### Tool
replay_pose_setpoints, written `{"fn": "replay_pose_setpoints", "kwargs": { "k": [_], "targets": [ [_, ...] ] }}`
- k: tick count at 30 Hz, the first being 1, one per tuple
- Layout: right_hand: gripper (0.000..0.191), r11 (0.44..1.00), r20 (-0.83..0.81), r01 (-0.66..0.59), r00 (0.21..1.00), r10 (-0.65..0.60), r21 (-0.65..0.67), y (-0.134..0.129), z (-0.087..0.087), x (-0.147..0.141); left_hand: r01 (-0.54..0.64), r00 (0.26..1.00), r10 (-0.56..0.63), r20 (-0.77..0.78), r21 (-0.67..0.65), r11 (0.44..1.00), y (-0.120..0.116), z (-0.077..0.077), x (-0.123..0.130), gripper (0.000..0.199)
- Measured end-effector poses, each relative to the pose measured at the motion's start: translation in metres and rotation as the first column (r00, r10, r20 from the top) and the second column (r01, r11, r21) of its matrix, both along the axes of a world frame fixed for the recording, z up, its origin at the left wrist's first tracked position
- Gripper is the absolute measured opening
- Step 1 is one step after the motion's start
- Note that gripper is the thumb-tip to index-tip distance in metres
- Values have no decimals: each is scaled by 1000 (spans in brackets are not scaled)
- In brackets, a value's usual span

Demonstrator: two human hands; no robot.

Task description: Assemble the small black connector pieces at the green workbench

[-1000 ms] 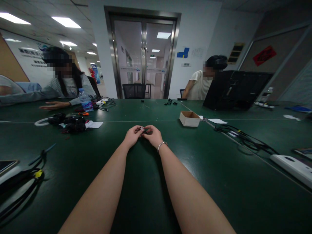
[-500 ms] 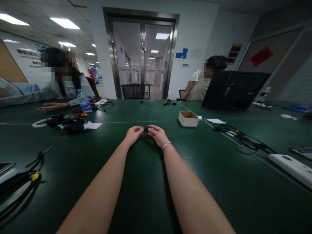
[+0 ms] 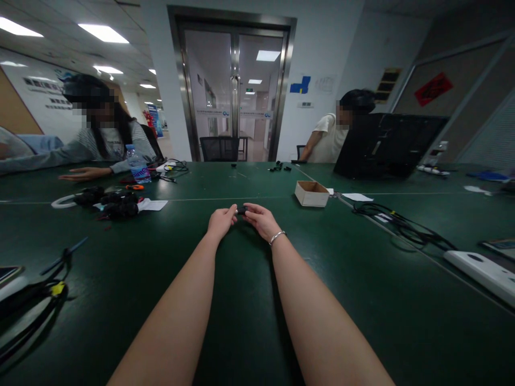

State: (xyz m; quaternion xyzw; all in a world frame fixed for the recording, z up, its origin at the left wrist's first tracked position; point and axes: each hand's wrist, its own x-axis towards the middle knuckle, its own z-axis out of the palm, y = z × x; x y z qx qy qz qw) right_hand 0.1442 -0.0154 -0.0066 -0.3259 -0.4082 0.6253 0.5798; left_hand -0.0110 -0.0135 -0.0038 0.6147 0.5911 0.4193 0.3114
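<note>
On the green table, both forearms stretch forward; the left hand and right hand meet, each grip pinched on a small black part between them.

No lettering can be read for certain. The water bottle, left of the glass door, has a blue label with print too blurred to make out. The wall board further left carries dark lines of text, too small to read. A red sign right of the door bears a dark mark, unclear. A green sign glows behind the door glass, illegible.
</note>
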Motion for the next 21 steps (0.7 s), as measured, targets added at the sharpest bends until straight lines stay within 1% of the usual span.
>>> {"fn": "replay_pose_setpoints", "kwargs": {
  "k": [2, 3, 7, 9, 11, 13, 14, 15, 16, 17, 19, 20, 21],
  "targets": [
    [27, 1000, 6, -16, 1000, 16, -9, -2, 2, 1, -14, 999, 15, -37, 22, 1000, -3, 3, -1, 57],
    [26, 1000, 10, -20, 1000, 20, -14, -2, 2, 1, -8, 999, 9, -32, 39, 999, -4, 3, -2, 56],
    [16, 999, 16, 0, 1000, 1, -47, -2, 4, 2, 67, 995, -74, 66, 111, 992, -4, -3, -1, 43],
    [12, 998, 9, 17, 1000, -16, -64, -2, 4, 2, 94, 987, -109, 120, 119, 988, -4, -6, 1, 34],
    [10, 997, 1, 25, 1000, -25, -75, -2, 5, 2, 66, 979, -85, 185, 105, 992, -4, -2, 4, 33],
    [9, 996, -5, 28, 1000, -28, -80, -2, 5, 2, -27, 962, 3, 272, 82, 996, -4, 12, 6, 41],
    [10, 996, -7, 25, 1000, -26, -80, -2, 6, 2, -69, 945, 43, 324, 71, 995, -5, 24, 6, 44],
    [11, 997, -9, 23, 1000, -23, -79, -2, 6, 2, -79, 926, 50, 374, 62, 995, -6, 38, 4, 44],
    [12, 997, -11, 21, 1000, -22, -77, -2, 6, 2, -46, 910, 17, 413, 60, 997, -8, 53, -1, 43],
    [12, 997, -16, 24, 1000, -25, -75, -2, 5, 1, 41, 898, -65, 434, 65, 997, -12, 69, -8, 44],
    [10, 997, -28, 34, 999, -37, -73, -2, 4, 1, 235, 875, -259, 408, 109, 966, -23, 99, -31, 50],
    [9, 997, -32, 40, 999, -42, -67, -2, 4, 1, 268, 876, -300, 377, 136, 954, -31, 111, -45, 54],
    [8, 997, -35, 44, 998, -46, -59, -2, 3, 0, 269, 885, -312, 346, 167, 949, -40, 120, -61, 59]
  ]
}}
